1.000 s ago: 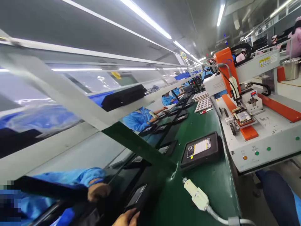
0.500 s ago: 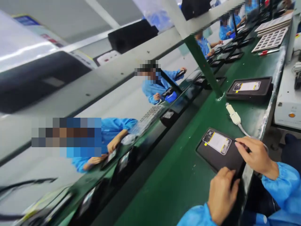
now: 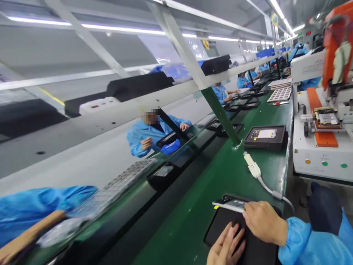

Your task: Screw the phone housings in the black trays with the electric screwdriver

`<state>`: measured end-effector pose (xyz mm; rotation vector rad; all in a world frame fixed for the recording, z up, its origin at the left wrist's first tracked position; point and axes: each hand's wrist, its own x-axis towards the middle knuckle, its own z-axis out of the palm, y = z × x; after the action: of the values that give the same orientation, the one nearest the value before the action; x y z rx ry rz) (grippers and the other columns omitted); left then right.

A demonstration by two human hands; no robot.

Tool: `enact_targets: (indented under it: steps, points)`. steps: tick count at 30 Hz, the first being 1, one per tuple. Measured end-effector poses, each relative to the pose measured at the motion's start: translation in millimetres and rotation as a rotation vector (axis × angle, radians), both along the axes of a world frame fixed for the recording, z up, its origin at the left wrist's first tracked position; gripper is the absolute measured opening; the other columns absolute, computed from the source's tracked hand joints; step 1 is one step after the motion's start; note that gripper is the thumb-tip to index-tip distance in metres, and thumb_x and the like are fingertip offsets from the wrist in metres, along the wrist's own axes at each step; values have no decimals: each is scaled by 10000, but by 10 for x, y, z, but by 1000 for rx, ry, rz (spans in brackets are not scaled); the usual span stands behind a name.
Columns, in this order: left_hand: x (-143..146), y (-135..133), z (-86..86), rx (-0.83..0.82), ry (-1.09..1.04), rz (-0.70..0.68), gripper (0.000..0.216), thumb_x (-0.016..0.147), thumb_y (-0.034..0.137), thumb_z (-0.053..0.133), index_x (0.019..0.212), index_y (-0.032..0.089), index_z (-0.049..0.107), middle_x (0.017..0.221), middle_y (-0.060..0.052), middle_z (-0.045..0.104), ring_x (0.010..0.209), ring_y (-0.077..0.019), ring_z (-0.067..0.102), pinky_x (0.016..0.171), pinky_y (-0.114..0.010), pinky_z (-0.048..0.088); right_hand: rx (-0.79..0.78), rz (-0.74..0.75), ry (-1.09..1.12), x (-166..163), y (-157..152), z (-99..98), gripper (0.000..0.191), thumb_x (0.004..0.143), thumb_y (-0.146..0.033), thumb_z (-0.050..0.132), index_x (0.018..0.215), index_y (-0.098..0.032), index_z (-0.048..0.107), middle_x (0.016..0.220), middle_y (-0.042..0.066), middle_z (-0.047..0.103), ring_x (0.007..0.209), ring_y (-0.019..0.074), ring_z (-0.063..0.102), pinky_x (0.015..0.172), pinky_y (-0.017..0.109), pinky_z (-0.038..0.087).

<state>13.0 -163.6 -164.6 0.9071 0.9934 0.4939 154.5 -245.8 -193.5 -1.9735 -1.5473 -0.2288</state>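
Just beyond its knuckles, the right hand (image 3: 263,222) is pinching the near end of the phone (image 3: 229,204), lying crosswise above the black tray (image 3: 220,230), while the left hand (image 3: 226,247) is pressing flat there.

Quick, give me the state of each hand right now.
Left hand: open, flat on the black tray.
Right hand: closed on the phone, lifting it off that tray.

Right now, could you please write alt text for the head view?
The right hand lifts a phone off a black tray that the left hand presses onto a green conveyor belt; co-workers in blue sit opposite.
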Motion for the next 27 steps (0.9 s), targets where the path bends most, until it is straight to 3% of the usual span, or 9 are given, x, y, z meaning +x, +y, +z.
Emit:
enact_targets:
  steps: [2, 7, 10, 15, 27]
  points:
    - [217, 45, -1, -53, -64, 23, 523, 618, 487, 819, 1029, 199, 673, 1133, -129, 703, 1055, -307, 661, 840, -404, 558, 64, -27, 98, 80, 18, 29, 374, 1010, -205, 271, 835, -138, 595, 704, 72, 629, 614, 197, 619, 586, 285, 430]
    - [616, 195, -48, 36, -116, -83, 556, 526, 465, 872, 949, 153, 689, 1014, -119, 737, 1035, -341, 662, 853, -419, 558, 260, 71, 210, 155, -16, 43, 498, 1030, -429, 275, 794, -158, 621, 761, 61, 652, 736, 186, 630, 688, 281, 424]
    - [649, 287, -164, 49, -135, -86, 567, 442, 400, 915, 906, 157, 698, 1031, -115, 738, 1052, -352, 654, 878, -420, 555, 311, 26, 497, 207, -44, 48, 519, 1022, -472, 325, 787, -169, 674, 771, 45, 672, 738, 159, 629, 717, 249, 440]
    - [622, 250, -285, 136, -219, -20, 522, 498, 401, 889, 931, 181, 696, 1015, -90, 748, 1047, -320, 661, 968, -435, 514, 391, -105, 841, 322, -52, -26, 463, 962, -526, 475, 833, -162, 731, 782, 61, 685, 781, 187, 648, 717, 233, 504]
    - [666, 157, -217, 202, -236, -6, 630, 525, 475, 851, 1024, 139, 665, 1088, -147, 721, 1039, -333, 661, 985, -457, 499, 335, -77, 821, 388, -100, -100, 424, 924, -530, 540, 884, -162, 747, 837, 89, 697, 800, 206, 657, 781, 282, 546]
